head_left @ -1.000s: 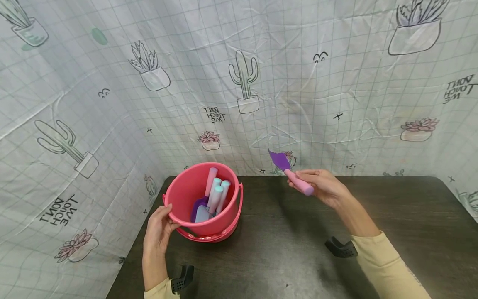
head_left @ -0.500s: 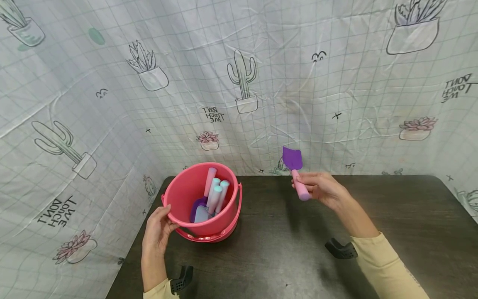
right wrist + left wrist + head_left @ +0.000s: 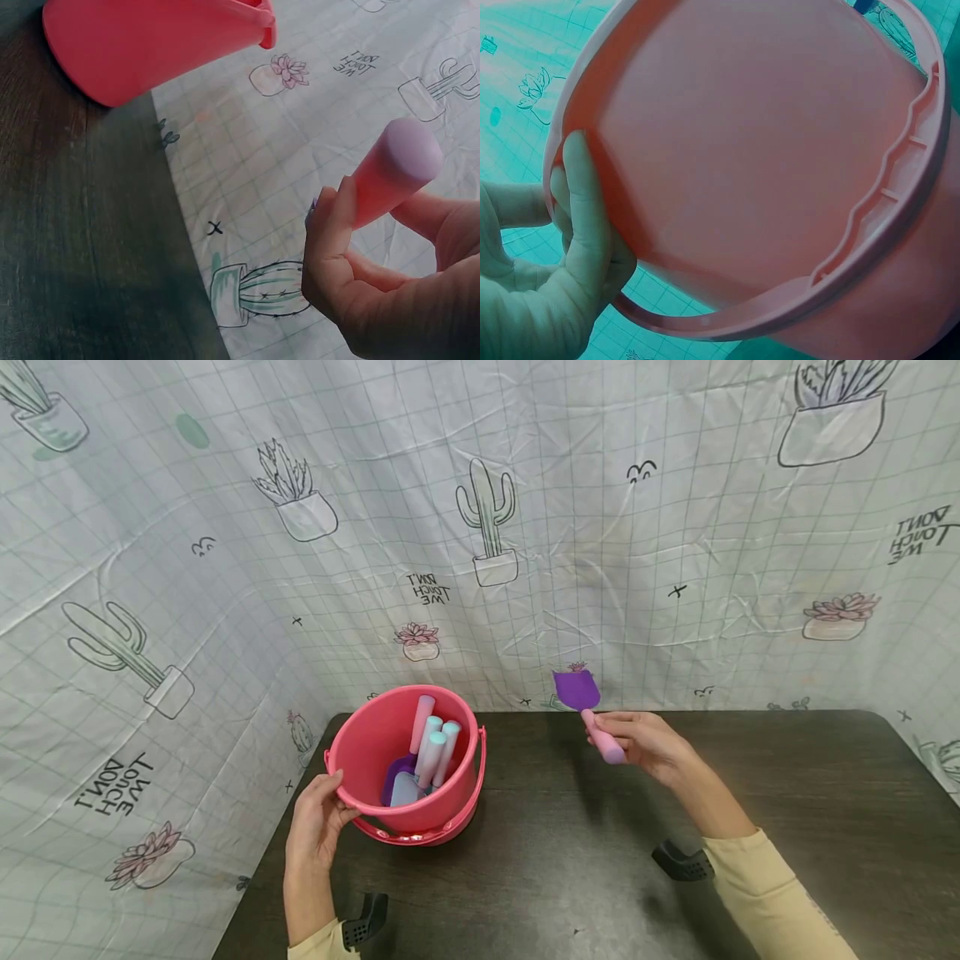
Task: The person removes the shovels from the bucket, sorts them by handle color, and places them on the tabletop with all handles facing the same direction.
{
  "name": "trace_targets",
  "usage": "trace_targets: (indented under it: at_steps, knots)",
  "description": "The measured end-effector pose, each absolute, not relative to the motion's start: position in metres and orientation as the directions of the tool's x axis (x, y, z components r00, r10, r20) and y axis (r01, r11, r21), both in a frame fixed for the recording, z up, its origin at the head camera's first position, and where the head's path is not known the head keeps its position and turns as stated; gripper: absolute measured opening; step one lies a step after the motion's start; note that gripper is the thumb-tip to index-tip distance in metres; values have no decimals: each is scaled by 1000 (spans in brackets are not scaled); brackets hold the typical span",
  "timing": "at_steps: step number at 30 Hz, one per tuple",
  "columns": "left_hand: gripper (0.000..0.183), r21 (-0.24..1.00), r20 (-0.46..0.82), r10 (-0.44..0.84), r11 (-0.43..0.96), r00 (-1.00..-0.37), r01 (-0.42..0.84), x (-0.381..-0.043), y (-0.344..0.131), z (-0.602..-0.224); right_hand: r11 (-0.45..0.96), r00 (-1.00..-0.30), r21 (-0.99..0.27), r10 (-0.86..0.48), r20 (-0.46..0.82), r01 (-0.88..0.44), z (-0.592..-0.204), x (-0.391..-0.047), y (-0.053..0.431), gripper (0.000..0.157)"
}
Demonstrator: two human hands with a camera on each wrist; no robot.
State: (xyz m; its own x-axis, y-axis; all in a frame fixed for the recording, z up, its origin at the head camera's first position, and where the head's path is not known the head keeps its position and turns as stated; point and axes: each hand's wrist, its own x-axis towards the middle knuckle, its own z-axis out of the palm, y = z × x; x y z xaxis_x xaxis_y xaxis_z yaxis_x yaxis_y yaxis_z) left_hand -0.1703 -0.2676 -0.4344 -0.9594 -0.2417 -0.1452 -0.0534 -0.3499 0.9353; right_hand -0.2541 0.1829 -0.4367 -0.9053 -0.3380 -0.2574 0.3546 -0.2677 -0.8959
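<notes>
Head view: lower left, the left hand pinches the pink bucket, likely to steady it; right of centre, the right hand pinches the purple scoop by its handle, leaving the blade free

Cactus-print cloth — dark tabletop
</notes>
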Motion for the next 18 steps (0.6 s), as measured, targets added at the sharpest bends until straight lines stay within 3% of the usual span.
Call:
trace_targets:
  at_steps: [2,9,18]
  knots:
    - [13,936,-145,-243,-349,-959,-54,-171,-268,-435,-265,-910,-897,-322,-262,353,-439,-255,183,16]
    - [13,939,-149,-251,-340,-956,-57,-171,-267,-435,-243,-915,-900,-279,-292,362,-445,-258,182,48]
    - [13,934,-153,-250,-351,-956,-58,-170,-267,-434,-218,-908,-899,-272,-319,380,-454,-257,186,43]
